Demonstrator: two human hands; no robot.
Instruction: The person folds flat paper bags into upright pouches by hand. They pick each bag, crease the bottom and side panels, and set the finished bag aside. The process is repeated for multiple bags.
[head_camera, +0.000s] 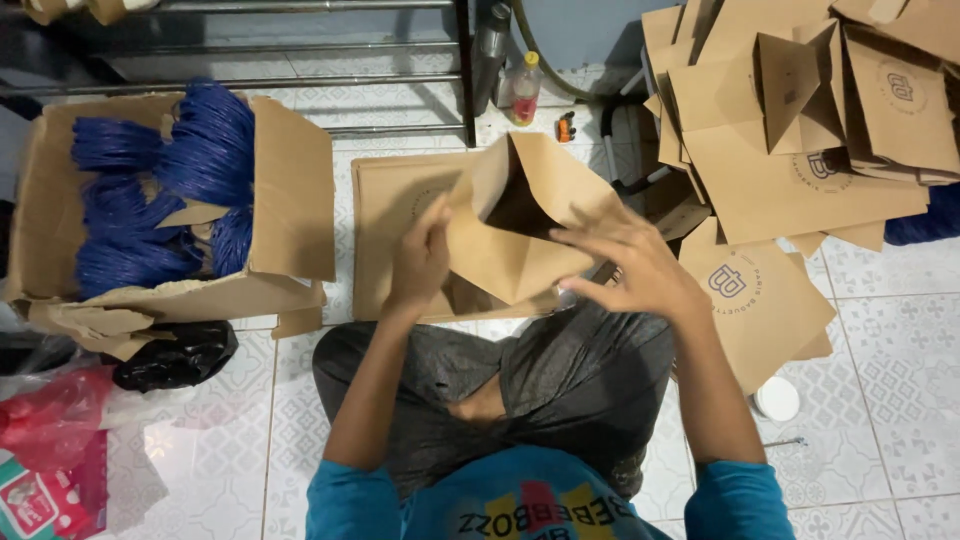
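Observation:
I sit cross-legged on a tiled floor with a brown paper bag (520, 215) in front of me, its mouth open and its bottom partly folded. My left hand (420, 258) presses against the bag's left side. My right hand (630, 262) lies with spread fingers on the bag's right lower edge. Under the bag lies a flat stack of brown paper sheets (385, 220).
A cardboard box (290, 200) at the left holds bundles of blue cord (165, 180). A heap of folded brown bags (800, 120) lies at the right. A small bottle (525, 90), a white lid (777, 398), a black plastic bag (180, 355) and a red bag (50, 415) sit around.

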